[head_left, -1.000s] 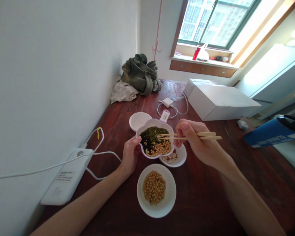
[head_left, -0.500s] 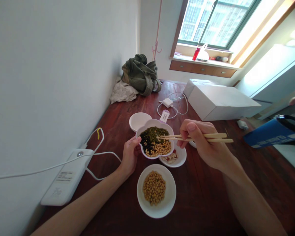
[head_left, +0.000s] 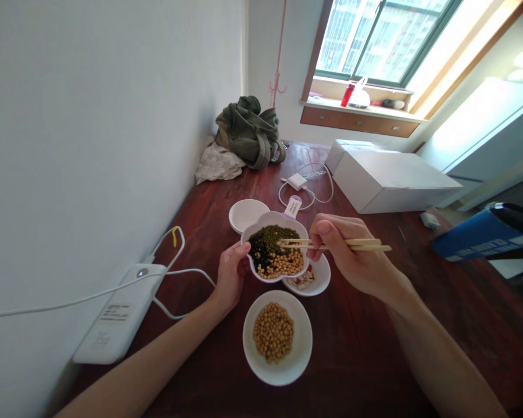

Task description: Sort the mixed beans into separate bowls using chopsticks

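Note:
My left hand grips the left rim of a flower-shaped bowl with a short labelled handle. Black beans, green mung beans and yellow soybeans lie inside it. In my right hand is a pair of chopsticks, their tips down among the beans in the bowl's middle. A white bowl of soybeans stands nearer to me. Partly covered by the flower-shaped bowl, another white bowl contains pale and red pieces. A white dish sits behind on the left.
A white power strip with cables lies along the left wall. Farther back are a green bag, a white charger with its cord, and a white box. At right lies a blue bottle.
My right hand has shifted left with the chopsticks, nearer the flower-shaped bowl. My left hand and the bowls stay in place. Another person's hand at the far right edge is gone from view.

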